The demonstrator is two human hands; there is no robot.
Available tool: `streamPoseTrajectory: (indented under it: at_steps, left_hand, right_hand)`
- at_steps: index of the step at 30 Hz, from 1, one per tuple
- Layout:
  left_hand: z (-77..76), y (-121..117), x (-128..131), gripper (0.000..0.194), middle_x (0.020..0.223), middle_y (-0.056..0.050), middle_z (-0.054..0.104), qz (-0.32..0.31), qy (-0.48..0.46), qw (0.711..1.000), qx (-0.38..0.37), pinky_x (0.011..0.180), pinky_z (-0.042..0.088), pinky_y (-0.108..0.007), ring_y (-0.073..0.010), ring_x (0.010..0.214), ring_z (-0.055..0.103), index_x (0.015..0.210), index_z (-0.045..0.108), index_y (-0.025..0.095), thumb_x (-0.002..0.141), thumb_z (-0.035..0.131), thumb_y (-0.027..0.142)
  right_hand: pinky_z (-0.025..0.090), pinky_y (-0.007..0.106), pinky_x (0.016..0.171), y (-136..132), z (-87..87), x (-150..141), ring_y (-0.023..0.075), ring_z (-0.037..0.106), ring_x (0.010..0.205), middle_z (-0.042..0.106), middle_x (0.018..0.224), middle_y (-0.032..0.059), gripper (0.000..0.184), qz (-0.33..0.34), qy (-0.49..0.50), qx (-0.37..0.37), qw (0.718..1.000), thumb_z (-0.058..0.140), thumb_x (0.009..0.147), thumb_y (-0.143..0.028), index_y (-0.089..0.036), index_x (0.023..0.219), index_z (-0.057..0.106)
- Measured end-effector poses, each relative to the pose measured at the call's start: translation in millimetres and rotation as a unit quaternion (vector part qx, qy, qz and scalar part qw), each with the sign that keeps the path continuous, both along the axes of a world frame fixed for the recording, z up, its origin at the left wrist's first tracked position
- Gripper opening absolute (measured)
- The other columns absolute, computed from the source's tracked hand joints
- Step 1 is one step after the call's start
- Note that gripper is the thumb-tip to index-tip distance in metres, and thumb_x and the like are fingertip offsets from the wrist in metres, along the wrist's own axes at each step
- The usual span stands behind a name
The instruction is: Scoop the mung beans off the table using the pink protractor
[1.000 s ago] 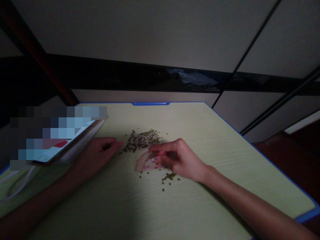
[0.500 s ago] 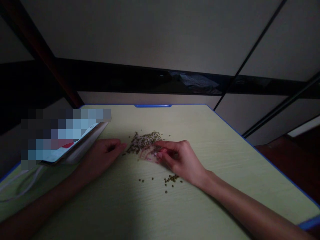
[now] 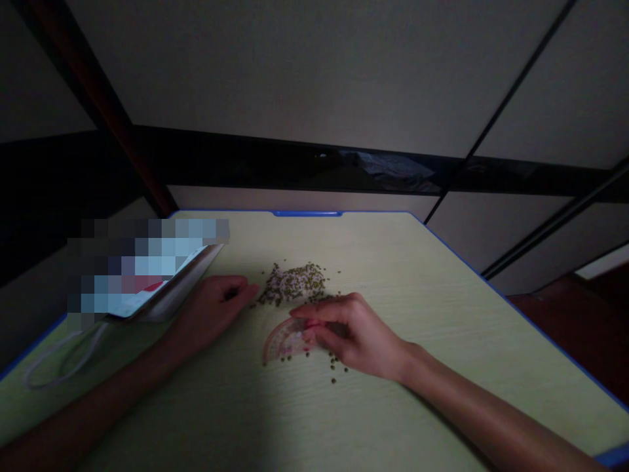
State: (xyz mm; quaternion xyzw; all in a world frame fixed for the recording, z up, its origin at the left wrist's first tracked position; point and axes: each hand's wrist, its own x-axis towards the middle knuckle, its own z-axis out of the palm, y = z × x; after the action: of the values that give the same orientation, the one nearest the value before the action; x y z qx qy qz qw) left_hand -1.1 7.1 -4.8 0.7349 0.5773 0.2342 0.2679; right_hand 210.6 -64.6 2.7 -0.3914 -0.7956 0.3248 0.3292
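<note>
My right hand (image 3: 351, 331) pinches a clear, pink-edged protractor (image 3: 282, 341) between thumb and fingers, its curved edge facing left. The protractor lies at or just above the table, on the near side of a pile of small green beans mixed with pale bits (image 3: 295, 282). A few loose beans (image 3: 333, 380) lie near its straight edge, and others are partly hidden by my right hand. My left hand (image 3: 213, 301) rests on the table left of the pile, fingers curled in and thumb tip close to the beans; nothing shows in it.
A pale table (image 3: 383, 255) with a blue rim carries everything. At its left a lit phone or tablet (image 3: 142, 295), partly pixelated, leans up at an angle, with a white cord loop (image 3: 63, 377) below it. Cabinet panels (image 3: 304, 78) stand behind the far edge.
My right hand has drawn the protractor from the pile toward me, over the spot of the loose beans. My left hand stays put; the view has shifted slightly.
</note>
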Motion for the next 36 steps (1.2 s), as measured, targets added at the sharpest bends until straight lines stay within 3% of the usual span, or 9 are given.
streamPoseTrajectory:
  at_steps: [6, 8, 12, 19, 25, 30, 36]
  left_hand:
    - [1.1, -1, -2, 0.036, 0.046, 0.006, 0.03, -0.009, -0.005, 1.0, 0.008, 0.048, 0.024, -0.025, -0.0108, 0.047, 0.032, 0.046, 0.032, 0.021, 0.069, 0.039, 0.048]
    - [1.9, -2, -2, 0.035, 0.047, 0.006, 0.03, -0.01, -0.001, 1.0, 0.008, 0.048, 0.024, -0.026, -0.0112, 0.047, 0.033, 0.046, 0.031, 0.021, 0.069, 0.038, 0.047]
    - [2.0, -2, -2, 0.033, 0.046, 0.005, 0.029, -0.019, -0.004, 1.0, 0.021, 0.049, 0.024, -0.027, -0.0118, 0.047, 0.033, 0.046, 0.029, 0.022, 0.068, 0.037, 0.046]
    - [-0.8, 2, -2, 0.034, 0.046, 0.005, 0.029, -0.03, -0.003, 0.998, 0.048, 0.05, 0.023, -0.027, -0.0124, 0.048, 0.034, 0.046, 0.028, 0.022, 0.068, 0.037, 0.046]
    - [-4.0, 4, -3, 0.034, 0.046, 0.005, 0.028, -0.025, -0.011, 0.998, 0.063, 0.05, 0.022, -0.026, -0.0122, 0.049, 0.034, 0.046, 0.027, 0.021, 0.069, 0.039, 0.045]
    - [-5.1, 5, -4, 0.034, 0.046, 0.005, 0.025, -0.033, -0.02, 0.997, 0.07, 0.049, 0.02, -0.026, -0.0119, 0.049, 0.032, 0.046, 0.027, 0.022, 0.069, 0.04, 0.043]
    - [-6.4, 5, -4, 0.035, 0.045, 0.005, 0.025, -0.044, -0.024, 0.995, 0.082, 0.049, 0.02, -0.026, -0.0119, 0.049, 0.032, 0.045, 0.025, 0.022, 0.069, 0.04, 0.042]
  right_hand:
    - [0.049, 0.024, 0.06, 1, 5.2, 3, 0.0135, 0.063, 0.065, 0.072, 0.081, 0.0047, 0.03, -0.001, 0.018, -0.005, 1.0, 0.055, 0.078, -0.015, -0.016, 0.104, 0.069]
    - [0.05, 0.025, 0.061, 0, 12.2, 11, 0.0143, 0.063, 0.066, 0.072, 0.077, 0.0047, 0.028, -0.065, 0.059, -0.009, 0.996, 0.058, 0.076, -0.018, -0.015, 0.101, 0.069]
    - [0.049, 0.026, 0.056, -10, 19.7, 44, 0.0151, 0.063, 0.056, 0.072, 0.065, 0.0047, 0.029, -0.276, 0.109, -0.016, 0.955, 0.065, 0.067, -0.024, -0.013, 0.094, 0.071]
    - [0.05, 0.029, 0.051, -58, -2.6, 92, 0.0222, 0.066, 0.059, 0.073, 0.069, 0.0101, 0.039, -0.44, 0.1, -0.075, 0.889, 0.065, 0.06, -0.036, -0.011, 0.09, 0.069]
    - [0.041, 0.026, 0.042, -78, -12.6, 91, 0.0183, 0.058, 0.048, 0.068, 0.059, 0.0077, 0.045, -0.5, -0.011, -0.057, 0.864, 0.058, 0.067, -0.042, -0.007, 0.094, 0.067]
    - [0.035, 0.027, 0.043, -78, -15.7, 73, 0.0164, 0.052, 0.044, 0.06, 0.049, 0.0038, 0.042, -0.503, -0.108, -0.014, 0.857, 0.051, 0.075, -0.042, -0.007, 0.091, 0.069]
    - [0.033, 0.027, 0.045, -78, -17.5, 52, 0.0178, 0.053, 0.046, 0.061, 0.052, 0.0051, 0.039, -0.506, -0.14, -0.019, 0.851, 0.05, 0.077, -0.042, -0.01, 0.091, 0.068]
